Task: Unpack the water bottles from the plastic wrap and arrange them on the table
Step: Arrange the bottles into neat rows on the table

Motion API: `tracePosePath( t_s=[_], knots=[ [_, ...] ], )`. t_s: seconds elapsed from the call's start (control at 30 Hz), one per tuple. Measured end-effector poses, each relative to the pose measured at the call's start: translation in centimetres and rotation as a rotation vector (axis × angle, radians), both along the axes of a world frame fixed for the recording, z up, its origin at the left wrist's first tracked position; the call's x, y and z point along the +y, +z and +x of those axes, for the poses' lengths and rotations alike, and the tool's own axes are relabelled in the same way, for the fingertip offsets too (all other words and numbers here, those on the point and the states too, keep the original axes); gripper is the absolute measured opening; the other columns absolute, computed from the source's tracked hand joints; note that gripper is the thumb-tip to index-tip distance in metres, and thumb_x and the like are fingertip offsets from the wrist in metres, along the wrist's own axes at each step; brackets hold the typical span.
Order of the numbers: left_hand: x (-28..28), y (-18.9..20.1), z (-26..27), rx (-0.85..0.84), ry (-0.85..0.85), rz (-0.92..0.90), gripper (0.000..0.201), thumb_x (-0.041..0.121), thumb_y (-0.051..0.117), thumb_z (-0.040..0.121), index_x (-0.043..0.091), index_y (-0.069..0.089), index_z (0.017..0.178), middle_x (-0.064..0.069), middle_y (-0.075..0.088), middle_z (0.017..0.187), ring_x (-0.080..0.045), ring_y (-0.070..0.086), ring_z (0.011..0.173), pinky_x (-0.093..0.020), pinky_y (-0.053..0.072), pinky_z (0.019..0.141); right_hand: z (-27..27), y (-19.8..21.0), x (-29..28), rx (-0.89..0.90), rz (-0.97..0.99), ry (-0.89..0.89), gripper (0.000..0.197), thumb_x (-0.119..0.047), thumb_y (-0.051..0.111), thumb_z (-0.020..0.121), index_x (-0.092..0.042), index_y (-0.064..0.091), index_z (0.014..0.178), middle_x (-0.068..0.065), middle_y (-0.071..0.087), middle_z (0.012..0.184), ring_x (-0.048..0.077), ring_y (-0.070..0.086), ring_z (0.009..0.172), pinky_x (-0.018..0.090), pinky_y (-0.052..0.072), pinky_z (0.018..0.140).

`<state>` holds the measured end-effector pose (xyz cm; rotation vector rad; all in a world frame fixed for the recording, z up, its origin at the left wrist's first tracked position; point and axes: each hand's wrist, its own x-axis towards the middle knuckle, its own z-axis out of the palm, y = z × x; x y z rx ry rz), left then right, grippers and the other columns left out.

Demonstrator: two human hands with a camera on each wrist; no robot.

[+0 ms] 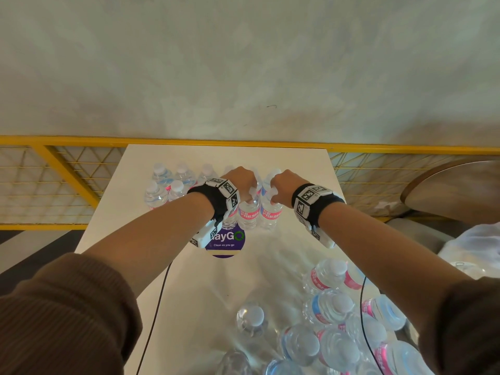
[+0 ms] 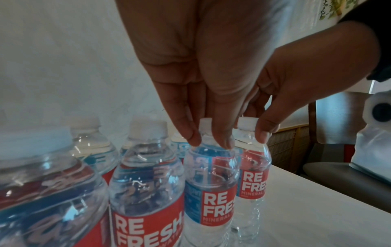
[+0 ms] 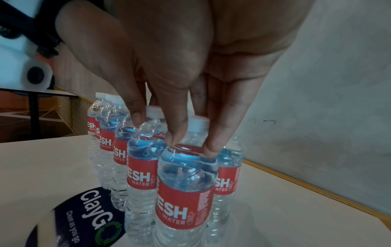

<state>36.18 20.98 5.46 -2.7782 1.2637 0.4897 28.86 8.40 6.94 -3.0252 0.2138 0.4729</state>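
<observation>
Behind everything a pale wall (image 1: 243, 63) is seen, and a yellow rail (image 1: 189, 142) runs along its foot. Just in front of the rail a white table (image 1: 189, 280) is set. On the table a round purple sticker (image 1: 226, 243) is stuck – this is the landmark for all places below.

Just past the sticker, toward the wall, two upright water bottles are being held by their necks. The left bottle (image 1: 249, 213) is pinched below its white cap by the left hand (image 1: 239, 180); in the left wrist view its fingertips (image 2: 222, 142) are seen pressed on the bottle's shoulder. The right bottle (image 1: 269, 213) is pinched the same way by the right hand (image 1: 284, 186), fingers closed around the neck. Both bottles seem to touch the table, though their bottoms are not seen clearly. They stand just beside each other, and red labels are worn by both.

Farther past the sticker and to its left, more bottles (image 1: 167, 185) are lined up in rows near the rail. All of them are upright.

On the near side of the sticker, to its right, the open plastic wrap (image 1: 270, 269) is spread on the table – shiny and crumpled. Many bottles (image 1: 330, 315) are standing in it, packed close together. Brown sleeves (image 1: 67, 307) are worn on both arms, and black bands with white marker blocks (image 1: 227, 190) are strapped around the wrists.
</observation>
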Motion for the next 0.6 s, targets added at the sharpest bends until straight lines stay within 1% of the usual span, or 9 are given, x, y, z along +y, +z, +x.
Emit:
tracePosePath(
  t_s=[0.17,0.23,0.3,0.37,0.4,0.43,0.47,0.53,0.6],
  knots=[
    [0.0,0.1,-0.2,-0.003,0.0,0.01,0.023,0.026,0.064,0.086,0.005,0.066,0.095,-0.01,0.068,0.1,-0.026,0.063,0.094,-0.027,0.04,0.074,0.0,0.0,0.1,0.01,-0.012,0.008,0.041,-0.029,0.065,0.086,-0.006,0.06,0.12,0.012,0.063,0.113,0.026,0.063,0.1,0.031,0.052,0.086],
    [0.1,0.4,-0.4,0.011,0.007,0.018,0.022,0.025,0.063,0.086,0.006,0.065,0.097,-0.009,0.068,0.103,-0.026,0.063,0.097,-0.027,0.04,0.075,-0.3,0.1,0.0,0.021,-0.015,0.013,0.045,-0.031,0.065,0.086,-0.008,0.056,0.124,0.012,0.062,0.117,0.026,0.062,0.103,0.032,0.052,0.088],
    [0.4,0.8,-0.8,0.007,0.023,0.013,0.031,0.024,0.064,0.086,0.006,0.06,0.111,-0.01,0.062,0.113,-0.028,0.061,0.104,-0.029,0.043,0.079,-0.8,0.4,-0.1,0.026,-0.004,0.009,0.053,-0.036,0.065,0.085,-0.012,0.05,0.129,0.011,0.059,0.121,0.027,0.06,0.107,0.034,0.05,0.09],
    [0.8,1.2,-1.8,-0.013,0.03,-0.059,0.055,0.026,0.065,0.085,0.011,0.044,0.134,-0.01,0.045,0.133,-0.03,0.058,0.11,-0.033,0.046,0.085,-1.9,1.4,-0.6,0.028,0.024,0.012,0.057,-0.039,0.064,0.085,-0.016,0.045,0.133,0.009,0.058,0.124,0.027,0.058,0.109,0.035,0.049,0.091],
    [0.9,1.6,-2.7,-0.033,0.003,-0.12,0.064,0.027,0.065,0.085,0.015,0.034,0.14,-0.009,0.034,0.141,-0.03,0.056,0.113,-0.034,0.047,0.086,-2.7,1.9,-0.9,0.039,0.038,0.027,0.056,-0.037,0.063,0.086,-0.017,0.045,0.134,0.008,0.058,0.124,0.027,0.057,0.11,0.034,0.048,0.092],
    [0.8,1.9,-3.9,-0.056,-0.049,-0.183,0.068,0.029,0.064,0.086,0.018,0.028,0.143,-0.007,0.026,0.146,-0.029,0.054,0.115,-0.035,0.047,0.086,-3.7,2.5,-1.3,0.063,0.04,0.046,0.052,-0.035,0.062,0.087,-0.018,0.046,0.134,0.007,0.059,0.123,0.025,0.057,0.112,0.033,0.045,0.093],
    [0.6,2.2,-5.2,-0.069,-0.118,-0.239,0.066,0.031,0.061,0.087,0.019,0.028,0.143,-0.005,0.023,0.148,-0.027,0.052,0.116,-0.034,0.047,0.085,-4.9,3.1,-1.7,0.096,0.034,0.071,0.048,-0.033,0.062,0.088,-0.018,0.05,0.132,0.005,0.06,0.122,0.024,0.056,0.113,0.032,0.043,0.094],
    [-0.2,2.9,-8.1,-0.047,-0.262,-0.283,0.057,0.036,0.056,0.09,0.02,0.034,0.14,0.0,0.029,0.144,-0.024,0.053,0.115,-0.035,0.048,0.085,-7.3,3.9,-2.6,0.194,-0.005,0.107,0.041,-0.032,0.062,0.088,-0.019,0.056,0.126,0.004,0.063,0.12,0.023,0.056,0.113,0.029,0.042,0.095],
    [-1.5,3.3,-10.8,0.016,-0.35,-0.24,0.054,0.039,0.054,0.091,0.019,0.038,0.138,0.0,0.038,0.138,-0.024,0.054,0.114,-0.038,0.047,0.089,-9.6,4.2,-3.7,0.299,-0.052,0.107,0.035,-0.03,0.063,0.087,-0.018,0.062,0.121,0.002,0.065,0.117,0.021,0.058,0.112,0.026,0.042,0.092]
  ],
)
